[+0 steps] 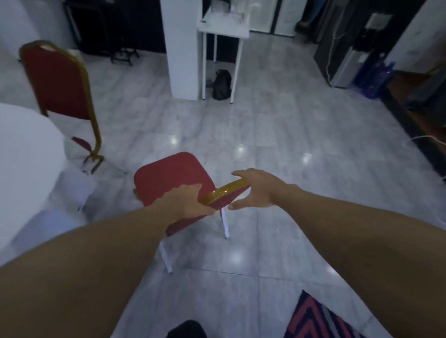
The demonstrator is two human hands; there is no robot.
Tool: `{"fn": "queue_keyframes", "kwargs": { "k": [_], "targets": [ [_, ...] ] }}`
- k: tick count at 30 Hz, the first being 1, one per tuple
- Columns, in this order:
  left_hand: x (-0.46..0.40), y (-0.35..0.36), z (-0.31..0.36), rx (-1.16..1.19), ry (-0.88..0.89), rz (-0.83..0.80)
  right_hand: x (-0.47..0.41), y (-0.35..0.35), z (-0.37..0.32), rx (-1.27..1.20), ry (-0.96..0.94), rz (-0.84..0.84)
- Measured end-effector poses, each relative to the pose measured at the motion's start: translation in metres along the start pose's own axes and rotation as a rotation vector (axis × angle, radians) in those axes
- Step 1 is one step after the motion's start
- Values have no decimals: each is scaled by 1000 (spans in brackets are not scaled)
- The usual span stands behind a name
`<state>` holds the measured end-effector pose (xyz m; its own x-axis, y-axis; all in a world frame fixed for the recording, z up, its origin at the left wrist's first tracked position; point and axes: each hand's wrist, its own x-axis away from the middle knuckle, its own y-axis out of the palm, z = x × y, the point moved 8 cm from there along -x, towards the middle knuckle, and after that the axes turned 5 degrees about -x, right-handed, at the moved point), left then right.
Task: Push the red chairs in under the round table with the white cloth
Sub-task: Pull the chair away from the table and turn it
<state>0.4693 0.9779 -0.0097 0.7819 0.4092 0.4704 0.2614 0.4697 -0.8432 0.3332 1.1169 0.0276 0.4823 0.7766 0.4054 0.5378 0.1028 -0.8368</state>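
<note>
A red chair (171,177) with a gold-framed back stands on the tiled floor in front of me, its seat pointing away. It stands to the right of the round table with the white cloth (18,149), with a gap between them. My left hand (188,200) grips the left part of the gold top rail (226,193). My right hand (256,190) is at the rail's right end, fingers spread around it without closing. A second red chair (58,79) stands further back on the left, its seat against the cloth.
A white pillar (181,41) and a thin-legged white side table (223,29) with a black bag (222,84) under it stand ahead. A water dispenser (347,67) and blue bottles (374,75) are at back right. A striped rug (322,326) lies by my feet.
</note>
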Motion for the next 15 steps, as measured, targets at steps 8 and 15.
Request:
{"fn": "queue_keyframes", "kwargs": {
  "k": [8,15],
  "targets": [
    [-37,32,-23,178,-110,-65,-72,11,-3,117,-191,-145],
    [-54,56,-30,218,-122,-112,-113,45,5,185,-320,-256]
  ]
}}
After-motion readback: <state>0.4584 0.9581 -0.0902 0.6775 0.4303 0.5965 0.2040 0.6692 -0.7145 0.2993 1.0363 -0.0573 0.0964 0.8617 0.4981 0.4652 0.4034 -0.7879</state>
